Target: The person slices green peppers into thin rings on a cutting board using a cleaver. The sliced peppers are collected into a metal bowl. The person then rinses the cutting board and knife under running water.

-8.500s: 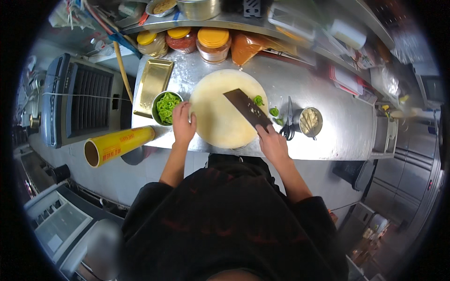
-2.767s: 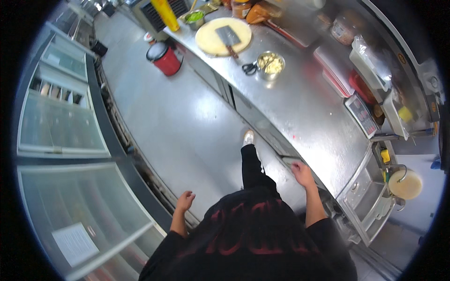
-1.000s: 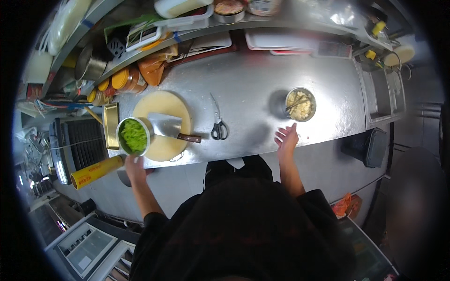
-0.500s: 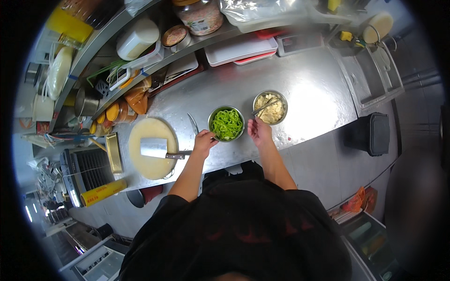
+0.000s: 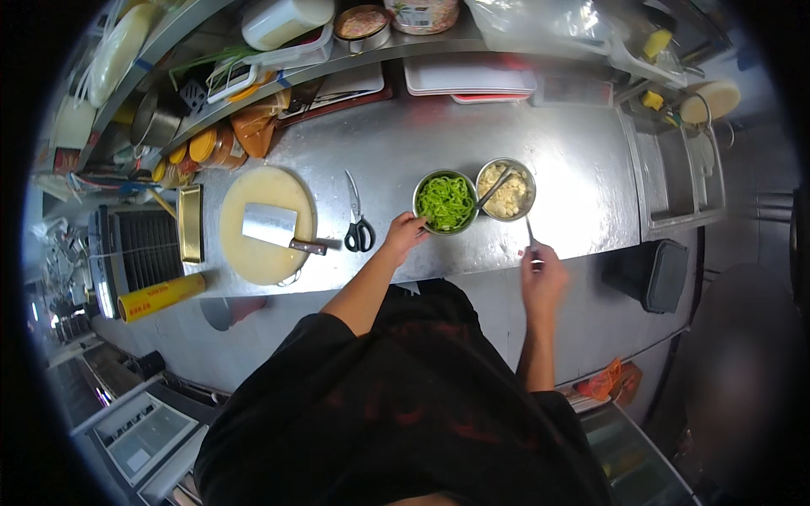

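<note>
My left hand [image 5: 407, 232] pinches the near left rim of a round metal bowl [image 5: 445, 202] filled with sliced green peppers. Close against it on the right is a second metal bowl [image 5: 529, 201], with pale chopped pieces in it. A metal utensil [image 5: 495, 187] leans in that bowl, its end toward the green one. My right hand [image 5: 542, 270] is closed round a thin metal handle [image 5: 531, 229] at the table's front edge, below the second bowl. Whether the handle belongs to that bowl cannot be made out. Scissors with black grips [image 5: 359, 229] lie left of my left hand.
A cleaver [image 5: 270, 223] rests on a round cutting board [image 5: 266, 266] at the left, beside a yellow box [image 5: 162, 297]. White trays [image 5: 470, 78] sit at the back under a shelf [image 5: 337, 67]. A sink [image 5: 662, 164] and a dark bin [image 5: 654, 274] are at the right.
The green pepper bowl has moved right, up close to the other bowl, with my left hand still on it. My right hand has left the second bowl's rim and now holds a thin metal handle nearer me.
</note>
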{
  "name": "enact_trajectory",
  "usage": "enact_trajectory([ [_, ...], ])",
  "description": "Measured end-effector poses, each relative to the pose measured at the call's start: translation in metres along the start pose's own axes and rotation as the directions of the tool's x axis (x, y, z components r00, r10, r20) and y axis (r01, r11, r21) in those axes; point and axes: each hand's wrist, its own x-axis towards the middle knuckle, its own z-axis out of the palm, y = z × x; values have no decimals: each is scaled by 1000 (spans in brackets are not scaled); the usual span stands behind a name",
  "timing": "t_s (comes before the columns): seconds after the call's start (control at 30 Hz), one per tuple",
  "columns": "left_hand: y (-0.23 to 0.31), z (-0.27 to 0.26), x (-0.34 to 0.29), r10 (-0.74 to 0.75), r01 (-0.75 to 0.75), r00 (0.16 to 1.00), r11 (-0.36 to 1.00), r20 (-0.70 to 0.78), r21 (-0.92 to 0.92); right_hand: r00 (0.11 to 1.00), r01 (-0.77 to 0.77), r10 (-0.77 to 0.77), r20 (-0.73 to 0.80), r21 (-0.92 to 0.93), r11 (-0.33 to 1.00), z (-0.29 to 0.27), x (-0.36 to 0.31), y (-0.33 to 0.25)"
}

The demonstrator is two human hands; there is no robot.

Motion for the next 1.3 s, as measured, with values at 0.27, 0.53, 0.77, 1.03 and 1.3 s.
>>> enact_trajectory([
  [0.27,3,-22,-48,-100,80,994,941,45,329,826,501,-391,406,-211,840,105,17,-28],
  [0.53,-5,-100,-137,58,-17,986,967,-157,255,709,481,-250,659,-193,855,125,23,-8],
  [0.77,-23,-168,-197,45,-57,914,998,-404,-19,872,285,-98,480,-335,898,130,0,-10],
  [1.03,-24,-217,-241,46,-108,858,990,-511,-92,747,365,-311,588,27,930,269,-46,-90],
  [1.3,-1,-293,-291,109,-147,859,988,-500,-37,738,40,296,606,-477,878,376,-64,-141],
])
